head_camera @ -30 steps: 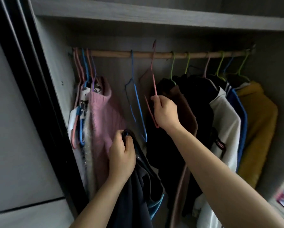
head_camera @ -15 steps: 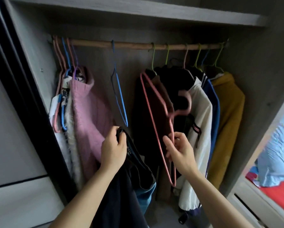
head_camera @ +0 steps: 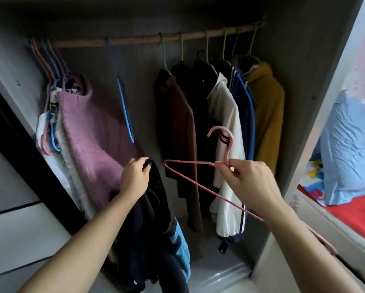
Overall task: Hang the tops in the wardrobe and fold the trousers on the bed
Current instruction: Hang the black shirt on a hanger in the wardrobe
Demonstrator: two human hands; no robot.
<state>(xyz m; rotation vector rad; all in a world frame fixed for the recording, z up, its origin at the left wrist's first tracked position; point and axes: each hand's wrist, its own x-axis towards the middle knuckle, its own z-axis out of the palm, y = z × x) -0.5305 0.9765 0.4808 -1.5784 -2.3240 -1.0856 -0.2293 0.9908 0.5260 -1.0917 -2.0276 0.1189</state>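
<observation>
I face the open wardrobe. My left hand (head_camera: pixel 135 179) grips the collar of a dark top (head_camera: pixel 156 229) with a light blue panel, which hangs down from my fist. My right hand (head_camera: pixel 247 180) pinches the neck of a pink wire hanger (head_camera: pixel 190 180) just under its hook, holding it off the rail with one shoulder pointing left toward the top. The wooden rail (head_camera: pixel 135 42) runs across the top. An empty blue hanger (head_camera: pixel 124 111) hangs on it above my left hand.
A pink sweater (head_camera: pixel 92 134) and spare hangers fill the rail's left end. A brown top (head_camera: pixel 177 127), black, white (head_camera: pixel 228 123), blue and mustard (head_camera: pixel 268 115) tops hang at the right. Past the wardrobe's right wall lies a bed with a red sheet (head_camera: pixel 350 218) and blue cloth (head_camera: pixel 344 149).
My right hand lifted the pink hanger off the rail and brought it down, turning it sideways toward the dark top. The view tilted downward. My left hand kept its hold.
</observation>
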